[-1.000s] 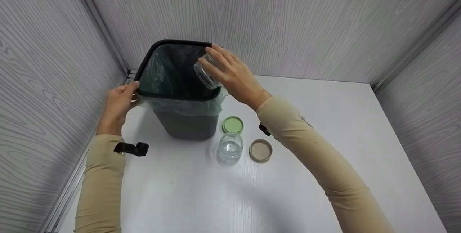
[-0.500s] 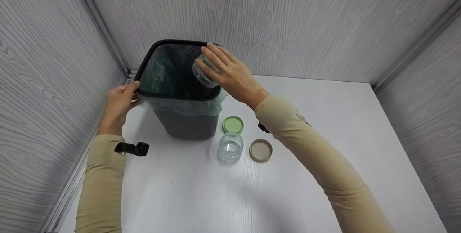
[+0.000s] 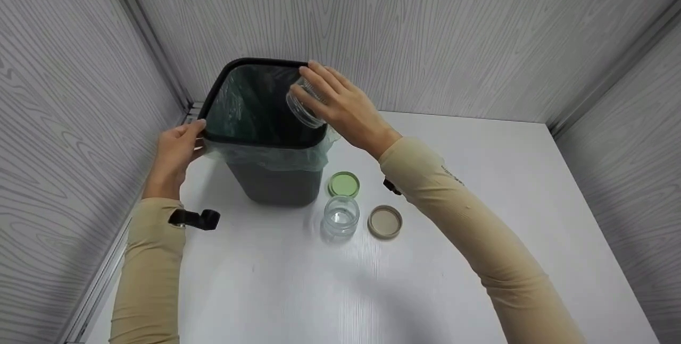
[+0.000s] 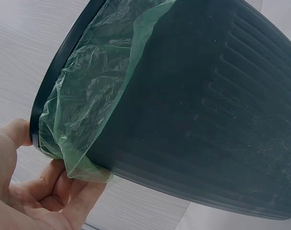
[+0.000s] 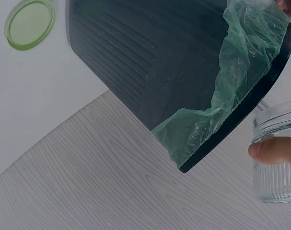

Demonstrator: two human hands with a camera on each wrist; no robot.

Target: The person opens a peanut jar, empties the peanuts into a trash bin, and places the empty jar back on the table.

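Note:
A dark bin point(image 3: 276, 179) lined with a green bag point(image 3: 250, 105) stands at the table's back left. My right hand point(image 3: 340, 107) grips a clear glass jar point(image 3: 302, 107), tipped with its mouth over the bin's opening; the jar point(image 5: 277, 160) shows beside the bin's rim in the right wrist view. My left hand point(image 3: 175, 155) holds the bin's left rim point(image 4: 42, 110), thumb on top and fingers under the bag's edge. On the table in front of the bin stand a second open glass jar point(image 3: 341, 216), a green lid point(image 3: 344, 184) and a beige lid point(image 3: 384, 221).
Grey wood-grain walls point(image 3: 425, 30) close in the white table point(image 3: 479, 184) at the back and both sides. The bin sits close to the back left corner.
The right hand and jar shifted very slightly over the bin's opening. The left hand and the items on the table have not moved.

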